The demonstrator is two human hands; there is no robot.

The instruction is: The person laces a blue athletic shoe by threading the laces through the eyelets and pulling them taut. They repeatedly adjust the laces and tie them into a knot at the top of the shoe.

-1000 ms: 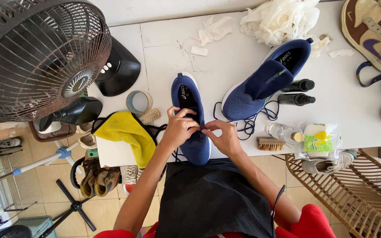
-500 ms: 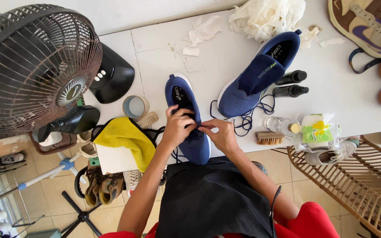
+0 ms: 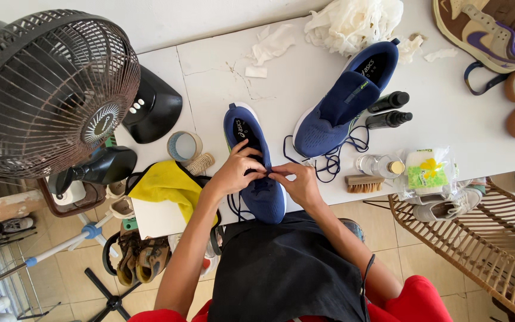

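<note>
where both hands meet: over the middle of a navy shoe (image 3: 256, 173) at the near edge of the white table (image 3: 222, 77), toe pointing at the person's lap
left hand (image 3: 233, 172): fingers curled and pinched shut on the shoe's dark lace at the tongue, thumb pressed against the fingertips
right hand (image 3: 300, 183): fingers bent, thumb and forefinger closed on the same lace, knuckles touching the left hand's fingertips
second navy shoe (image 3: 347, 98): farther back on the table, lying at a slant, heel toward the far edge, loose dark lace (image 3: 329, 164) trailing from its toe toward the near edge
two black bottles (image 3: 388, 110): lying on their sides just beside the second shoe, toward the right edge
small brush (image 3: 363, 183): near edge, right of the right hand, wooden back up
clear bottle (image 3: 379, 165): just behind the brush, on its side
packet with green and yellow sponge (image 3: 427, 170): beside the clear bottle, near edge
tape roll (image 3: 184, 146): left part of the table, well left of the held shoe
yellow cloth (image 3: 165, 185): at the near left corner, draped over the edge
fan (image 3: 43, 89): off the left edge, grille tilted up
white crumpled cloth (image 3: 356, 21): far edge, behind the second shoe
brown and purple sneaker (image 3: 490, 30): far right corner
</note>
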